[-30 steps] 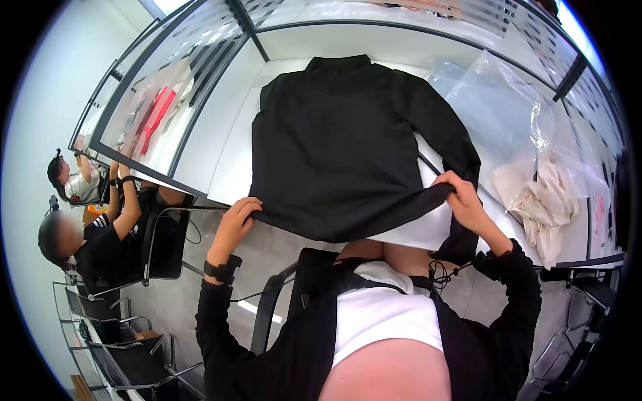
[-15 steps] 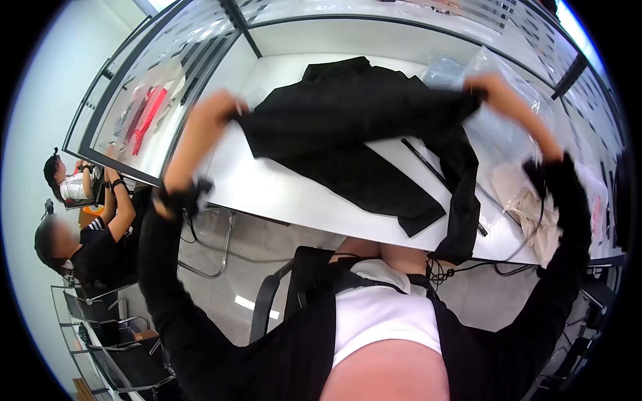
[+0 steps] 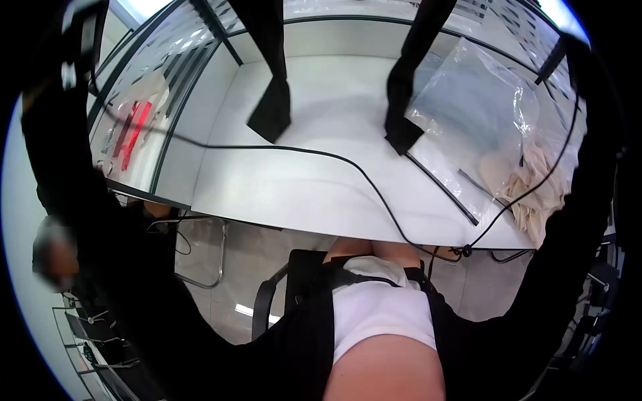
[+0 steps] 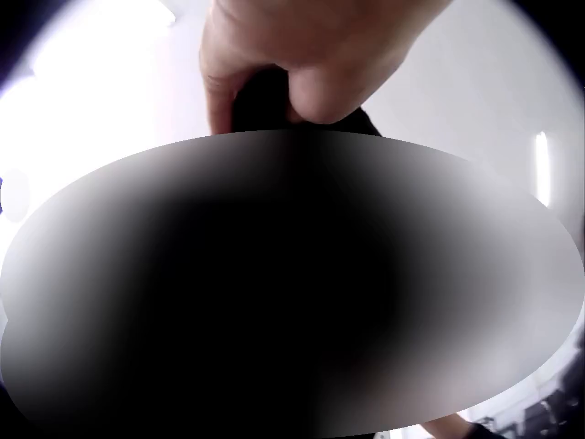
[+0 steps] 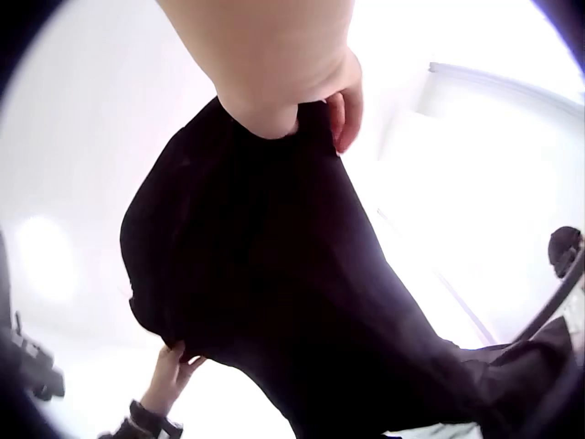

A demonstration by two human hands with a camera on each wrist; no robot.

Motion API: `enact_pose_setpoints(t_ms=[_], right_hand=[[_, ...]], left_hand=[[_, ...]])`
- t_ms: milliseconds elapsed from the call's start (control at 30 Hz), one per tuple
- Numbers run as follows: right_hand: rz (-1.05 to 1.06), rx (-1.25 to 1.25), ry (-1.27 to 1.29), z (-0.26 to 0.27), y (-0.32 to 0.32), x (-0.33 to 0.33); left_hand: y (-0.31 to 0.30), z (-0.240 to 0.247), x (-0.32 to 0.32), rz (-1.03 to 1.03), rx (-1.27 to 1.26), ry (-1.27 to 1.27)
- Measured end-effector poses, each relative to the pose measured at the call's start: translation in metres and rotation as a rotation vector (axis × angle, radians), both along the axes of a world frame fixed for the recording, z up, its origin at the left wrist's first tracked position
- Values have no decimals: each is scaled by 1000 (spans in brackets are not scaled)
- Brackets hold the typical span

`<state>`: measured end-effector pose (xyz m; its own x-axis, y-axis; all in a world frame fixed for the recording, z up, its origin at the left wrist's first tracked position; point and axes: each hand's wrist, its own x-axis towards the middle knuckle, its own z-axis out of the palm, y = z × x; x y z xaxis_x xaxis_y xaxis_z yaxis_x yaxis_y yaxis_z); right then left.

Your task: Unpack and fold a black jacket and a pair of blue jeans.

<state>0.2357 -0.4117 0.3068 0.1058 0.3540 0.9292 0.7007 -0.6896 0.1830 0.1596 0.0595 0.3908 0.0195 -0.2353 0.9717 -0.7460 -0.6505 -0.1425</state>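
Note:
Both hands hold a black long-sleeved top (image 5: 265,256) up high by its fabric. In the right wrist view, my right hand (image 5: 288,82) pinches one part of the top between thumb and fingers. The left hand (image 4: 320,46) grips dark cloth in the left wrist view, where a large blurred patch covers much below it. Only the sleeves (image 3: 273,107) of the top show in the head view, hanging down over the white table (image 3: 301,194). Both hands lie outside or in the dark margins of that view.
Clear plastic bags (image 3: 468,100) lie at the table's right, beside crumpled beige cloth (image 3: 535,187). A thin black rod (image 3: 441,189) rests near them. One black cable (image 3: 287,148) hangs across the front of the table. Glass partitions border the table; a person (image 3: 53,257) sits at left.
The top lay spread on the table with both hands at its hem. The hands have swung it upward and away, raising it off the table so that its sleeves hang down.

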Motion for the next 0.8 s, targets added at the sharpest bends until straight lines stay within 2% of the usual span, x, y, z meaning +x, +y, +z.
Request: enact_pose_setpoints(t_ms=[33,67,100,167,233,333,400,467,500,533,567,600,667,700,767,800], right_hand=[[33,-72,157,-22,-2,-19],[67,-124,305,-47,-1,-39],[92,-191,466,-70,-3,-55],[143,-291,729,-108,-3,-79],[183,-399,995,-147,-6,-99],[288,-520,1326,-212,-3,-121],[336,-507,1572,-231,4,-125],[355,-360,1931,-243,14,-120],[446,-390,1875,-260,8,-105],[359,-203,2187,-245,18,-95],[395,-138,2158,-249,18,-79],[347,55,2222,-262,10,-54],[171,10,1882,-263,9,7],[168,35,1874,-239,17,39],[327,208,1490,-175,37,101],[378,258,1288,-143,47,130]], left_hand=[[-3,-18,-17,-90,1,32],[10,-53,-37,249,-3,364],[4,-99,-54,382,202,399],[8,-156,-69,349,144,850],[10,-213,-87,251,167,1197],[8,-297,-114,6,345,1549],[-9,-311,-120,-49,466,1622],[-11,-325,-114,-45,490,1803],[-12,-325,-107,-52,474,1914],[-6,-331,-96,-76,373,1906],[3,-337,-81,-100,272,1894],[13,-335,-61,-43,359,1722],[54,-336,6,18,459,1317],[62,-310,39,214,546,1140],[77,-256,105,646,675,790],[88,-227,133,519,554,680]])
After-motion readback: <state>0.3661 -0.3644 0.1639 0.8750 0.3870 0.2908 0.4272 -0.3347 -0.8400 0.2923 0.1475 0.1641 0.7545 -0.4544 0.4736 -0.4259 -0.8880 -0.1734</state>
